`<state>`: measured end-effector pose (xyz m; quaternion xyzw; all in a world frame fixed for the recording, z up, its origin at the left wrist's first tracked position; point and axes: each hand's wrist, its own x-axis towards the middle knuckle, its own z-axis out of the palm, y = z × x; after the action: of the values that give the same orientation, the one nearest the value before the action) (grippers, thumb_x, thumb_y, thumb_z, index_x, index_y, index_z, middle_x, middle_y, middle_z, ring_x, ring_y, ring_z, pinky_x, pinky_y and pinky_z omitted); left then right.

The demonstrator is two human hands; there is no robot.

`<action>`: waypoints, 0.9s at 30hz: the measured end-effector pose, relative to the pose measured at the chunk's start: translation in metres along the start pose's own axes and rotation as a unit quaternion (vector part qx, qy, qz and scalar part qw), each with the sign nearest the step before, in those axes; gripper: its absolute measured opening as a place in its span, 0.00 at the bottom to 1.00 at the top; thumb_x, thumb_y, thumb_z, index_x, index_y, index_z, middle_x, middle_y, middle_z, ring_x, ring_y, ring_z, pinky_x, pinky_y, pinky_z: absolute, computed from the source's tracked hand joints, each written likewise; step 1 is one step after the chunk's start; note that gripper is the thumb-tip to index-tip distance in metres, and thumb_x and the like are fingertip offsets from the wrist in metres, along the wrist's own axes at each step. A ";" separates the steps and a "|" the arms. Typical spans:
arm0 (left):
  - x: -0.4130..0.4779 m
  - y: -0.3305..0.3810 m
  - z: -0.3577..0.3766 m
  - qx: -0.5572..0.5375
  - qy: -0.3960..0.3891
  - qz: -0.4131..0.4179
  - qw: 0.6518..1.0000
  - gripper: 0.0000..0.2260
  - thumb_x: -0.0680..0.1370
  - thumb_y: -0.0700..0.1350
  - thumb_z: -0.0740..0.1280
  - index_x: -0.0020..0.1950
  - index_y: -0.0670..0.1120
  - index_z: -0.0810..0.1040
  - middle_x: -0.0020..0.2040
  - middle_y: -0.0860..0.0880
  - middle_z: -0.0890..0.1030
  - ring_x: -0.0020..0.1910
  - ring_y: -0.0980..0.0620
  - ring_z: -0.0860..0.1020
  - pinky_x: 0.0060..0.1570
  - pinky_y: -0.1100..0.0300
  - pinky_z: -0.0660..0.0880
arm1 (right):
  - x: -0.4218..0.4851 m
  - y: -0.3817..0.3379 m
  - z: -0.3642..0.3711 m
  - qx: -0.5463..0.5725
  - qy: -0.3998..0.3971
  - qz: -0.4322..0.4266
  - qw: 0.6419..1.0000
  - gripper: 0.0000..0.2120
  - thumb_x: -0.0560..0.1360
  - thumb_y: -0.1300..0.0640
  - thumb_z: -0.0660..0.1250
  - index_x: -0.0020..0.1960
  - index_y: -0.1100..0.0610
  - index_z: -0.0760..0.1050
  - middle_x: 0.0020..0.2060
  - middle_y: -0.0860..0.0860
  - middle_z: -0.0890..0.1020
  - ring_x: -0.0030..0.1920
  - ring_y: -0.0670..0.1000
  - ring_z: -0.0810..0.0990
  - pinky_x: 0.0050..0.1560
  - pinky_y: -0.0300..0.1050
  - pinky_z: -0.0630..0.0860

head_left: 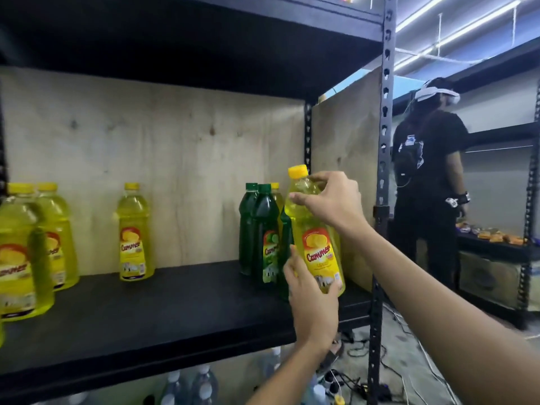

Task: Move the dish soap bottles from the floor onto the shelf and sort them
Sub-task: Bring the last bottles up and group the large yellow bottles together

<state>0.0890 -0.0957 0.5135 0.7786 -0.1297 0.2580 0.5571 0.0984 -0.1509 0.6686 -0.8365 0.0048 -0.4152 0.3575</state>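
Observation:
A yellow dish soap bottle (314, 241) with a yellow cap is held upright over the right end of the black shelf (163, 311). My right hand (333, 200) grips its shoulder just below the cap. My left hand (312, 302) holds its lower part from the left. Right behind it stand two dark green bottles (261, 232) and another yellow bottle (276, 197), mostly hidden. A single yellow bottle (134, 235) stands mid-left on the shelf, and three more yellow bottles (26, 252) stand at the far left.
A perforated metal upright (382, 176) frames the shelf's right side, with plywood panels behind. Clear water bottles (190, 384) sit below the shelf. Cables (380, 372) lie on the floor. Another person (426, 176) stands at a neighbouring shelf on the right.

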 end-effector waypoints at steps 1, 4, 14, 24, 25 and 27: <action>0.002 0.001 -0.005 -0.020 0.031 -0.004 0.999 0.46 0.74 0.52 0.74 0.81 0.52 0.45 0.75 0.52 0.58 0.71 0.52 0.68 0.66 0.58 0.69 | -0.001 -0.012 0.005 0.006 -0.004 -0.014 1.000 0.31 0.64 0.38 0.78 0.62 0.51 0.81 0.54 0.51 0.86 0.57 0.53 0.83 0.60 0.50 0.79; 0.019 -0.004 -0.035 -0.039 0.091 -0.016 0.995 0.48 0.72 0.52 0.76 0.81 0.51 0.47 0.74 0.52 0.60 0.69 0.51 0.70 0.64 0.58 0.71 | -0.004 -0.045 0.029 0.040 -0.020 -0.038 0.998 0.32 0.63 0.37 0.77 0.63 0.52 0.81 0.55 0.51 0.86 0.57 0.53 0.83 0.59 0.51 0.79; 0.086 -0.118 -0.203 0.148 0.110 -0.026 0.983 0.49 0.68 0.50 0.79 0.80 0.48 0.52 0.73 0.47 0.64 0.72 0.46 0.66 0.69 0.51 0.66 | -0.021 -0.123 0.188 0.193 -0.106 0.020 0.975 0.27 0.65 0.39 0.77 0.58 0.53 0.82 0.50 0.50 0.84 0.53 0.52 0.82 0.55 0.46 0.78; 0.152 -0.214 -0.296 0.185 0.122 -0.038 0.974 0.50 0.63 0.52 0.82 0.78 0.46 0.58 0.70 0.45 0.71 0.70 0.45 0.70 0.69 0.46 0.69 | -0.018 -0.184 0.313 0.176 -0.137 0.005 0.975 0.27 0.65 0.37 0.77 0.57 0.53 0.84 0.54 0.56 0.85 0.56 0.59 0.83 0.51 0.47 0.78; 0.157 -0.220 -0.302 0.191 0.120 -0.033 0.974 0.50 0.63 0.54 0.82 0.78 0.47 0.59 0.70 0.45 0.71 0.70 0.45 0.70 0.69 0.45 0.69 | -0.017 -0.187 0.320 0.174 -0.137 0.007 0.975 0.28 0.64 0.36 0.77 0.57 0.53 0.83 0.54 0.56 0.85 0.55 0.59 0.83 0.50 0.47 0.78; 0.165 -0.230 -0.313 0.195 0.119 -0.027 0.973 0.50 0.62 0.55 0.82 0.78 0.46 0.60 0.70 0.45 0.72 0.69 0.45 0.70 0.69 0.45 0.70 | -0.015 -0.193 0.332 0.173 -0.135 0.009 0.976 0.30 0.63 0.36 0.77 0.58 0.53 0.83 0.55 0.55 0.85 0.57 0.59 0.82 0.51 0.46 0.78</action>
<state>0.2586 0.2900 0.4967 0.8390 0.0119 0.3543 0.4128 0.2641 0.1945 0.6419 -0.8104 -0.1079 -0.2903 0.4974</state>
